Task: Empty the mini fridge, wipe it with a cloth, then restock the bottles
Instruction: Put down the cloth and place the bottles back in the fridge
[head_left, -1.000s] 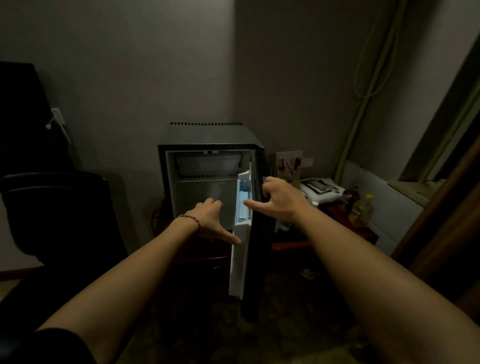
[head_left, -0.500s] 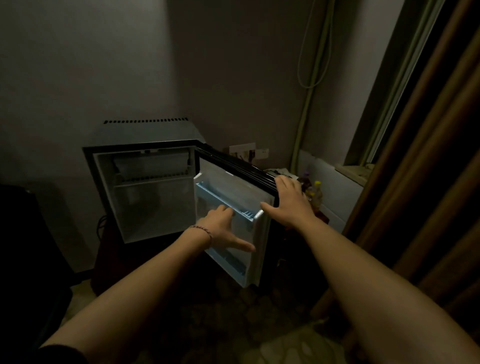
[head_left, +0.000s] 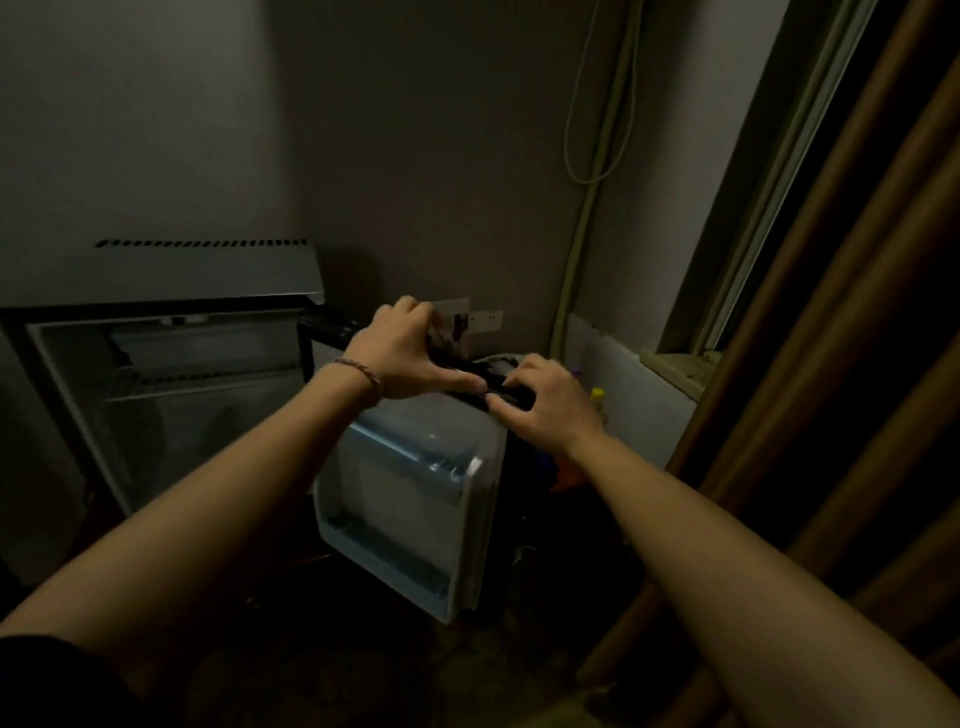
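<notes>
Both grips, left hand (head_left: 402, 358) and right hand (head_left: 540, 402), fingers curled over the open fridge door (head_left: 415, 499) top edge.

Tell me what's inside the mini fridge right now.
The fridge cabinet shows a wire shelf and a frosted top compartment; no bottles are visible. The open door has bare-looking racks. The cabinet's lower part is cut off by the left arm and too dark to judge.

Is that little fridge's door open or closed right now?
Open. The mini fridge door is swung wide, its white inner shelves facing the camera, and the fridge's interior is exposed. Both hands rest on the door's top edge.
</notes>
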